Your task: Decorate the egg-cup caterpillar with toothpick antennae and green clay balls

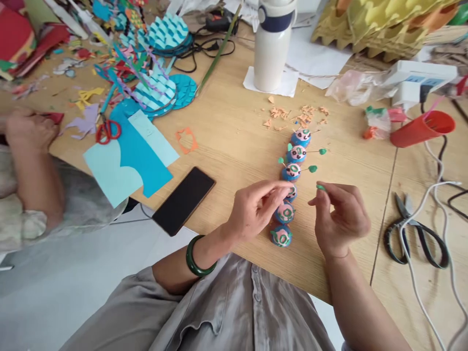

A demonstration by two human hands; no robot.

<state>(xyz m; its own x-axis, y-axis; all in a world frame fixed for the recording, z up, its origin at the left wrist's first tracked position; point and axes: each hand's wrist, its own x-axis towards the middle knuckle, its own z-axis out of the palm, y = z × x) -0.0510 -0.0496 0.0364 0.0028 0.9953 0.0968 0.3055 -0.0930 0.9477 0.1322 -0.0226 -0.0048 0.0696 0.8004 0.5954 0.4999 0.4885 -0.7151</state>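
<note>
A row of several small blue figures with pink faces, seemingly clay, runs away from the table's front edge; the nearest is a figure with green leaf-like ears. My left hand is closed in a pinch over a partly hidden figure in the row; what its fingertips hold, if anything, is hidden. Just right of the row, my right hand pinches a small green clay piece between thumb and forefinger. Thin sticks tipped with green blobs jut from the sides of two figures farther back.
A black phone and blue paper lie to the left, with red-handled scissors and a co-worker's hand beyond. Black scissors, white cables and a red cup are right. A white bottle stands behind orange scraps.
</note>
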